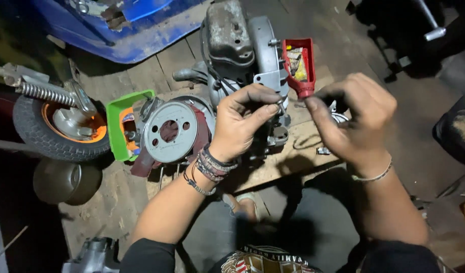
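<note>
A small metal fastener (281, 106) — too tiny for its kind to be told — is being pinched between the thumb and fingertips of the left hand (241, 121), whose fingers are being curled tightly together around it. Several dark woven bracelets (212, 166) are being worn at that wrist. The right hand (355, 117) is being held just beside the left, its fingers bent inward and bunched toward the same small piece; whether anything is being gripped by it cannot be told. A thin pale bracelet (373, 177) is being worn on the right wrist.

Just beyond both hands, a grey, worn metal scooter engine (237, 50) is being supported on rough wooden planks (283, 162). A round grey brake plate with a central hole (169, 132) is being shown just to the left of the left hand, on the engine's hub. Above the gap between the hands, a red plastic tray of small parts (299, 65) is being propped against the engine casing.

Further left of the left hand, a green plastic container (116, 129) is lying — and past it a small black tyre on an orange rim (50, 129) with a coiled spring above. A blue painted body panel (126, 30) is lying well beyond the left hand.
</note>
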